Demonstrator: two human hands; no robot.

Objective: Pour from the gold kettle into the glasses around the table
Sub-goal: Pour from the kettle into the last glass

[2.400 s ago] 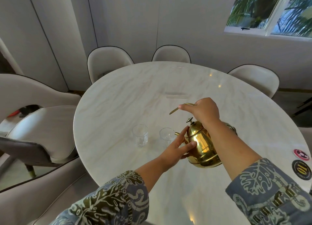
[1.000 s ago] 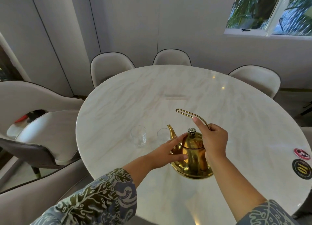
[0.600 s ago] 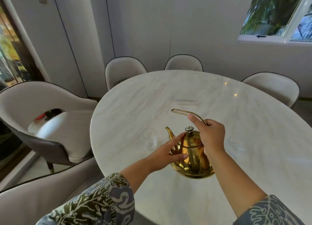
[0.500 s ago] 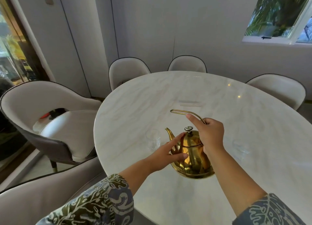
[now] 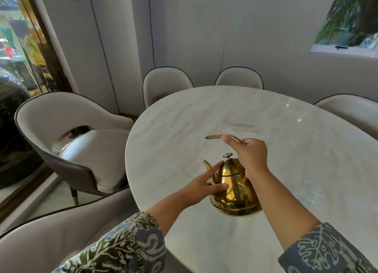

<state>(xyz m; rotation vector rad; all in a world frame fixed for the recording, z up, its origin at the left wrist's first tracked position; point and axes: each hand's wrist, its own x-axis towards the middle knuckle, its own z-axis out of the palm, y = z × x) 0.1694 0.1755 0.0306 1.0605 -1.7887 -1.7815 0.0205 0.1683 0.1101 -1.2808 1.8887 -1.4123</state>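
The gold kettle point(image 5: 233, 188) is upright over the near part of the white marble table point(image 5: 306, 141), spout pointing left. My right hand point(image 5: 250, 156) grips its thin looped handle from above. My left hand point(image 5: 204, 185) lies flat against the kettle's left side, fingers spread. One clear glass point(image 5: 197, 167) stands just left of the spout, blurred and hard to make out. Another clear glass point(image 5: 309, 188) sits to the right of my right forearm, also blurred.
Cream padded chairs ring the table: one at the left point(image 5: 67, 141), two at the far side point(image 5: 165, 84), one at the right point(image 5: 351, 113), one chair back below me point(image 5: 51, 238). A flat clear slab point(image 5: 243, 127) lies mid-table. A glass door is at far left.
The kettle came back from tilted to upright and stayed in both hands. My view swung left, so the glasses now sit on either side of the kettle.
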